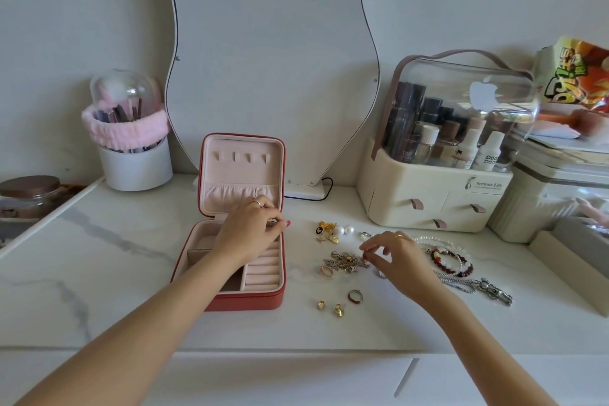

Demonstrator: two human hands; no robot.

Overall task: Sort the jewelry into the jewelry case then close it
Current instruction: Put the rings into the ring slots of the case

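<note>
Red leatherette on the outside and pale pink velvet within, the jewelry case stands open on the white marble-look tabletop, its lid upright against the foot of a wavy mirror. The left hand hovers over the case's right rear corner, fingers curled together; whether it pinches a small piece there I cannot tell. What shows of the ring rolls and of the small compartments looks empty, though the hand and forearm hide part of the tray.

The right hand reaches over the loose jewelry, thumb and forefinger closed to a narrow pinch at the edge of a tangled heap of silver and gold charms; it seems to be nipping one small item, too tiny to name. Nearly everything else lies on the tabletop to the right of the case: gold earrings and two pearls, a dark red ring, two small gold pieces, beaded bracelets and a silver chain with a clasp.

By my judgement the sorting has barely begun: almost every piece must yet go into the case, and the lid remains to be shut.
</note>
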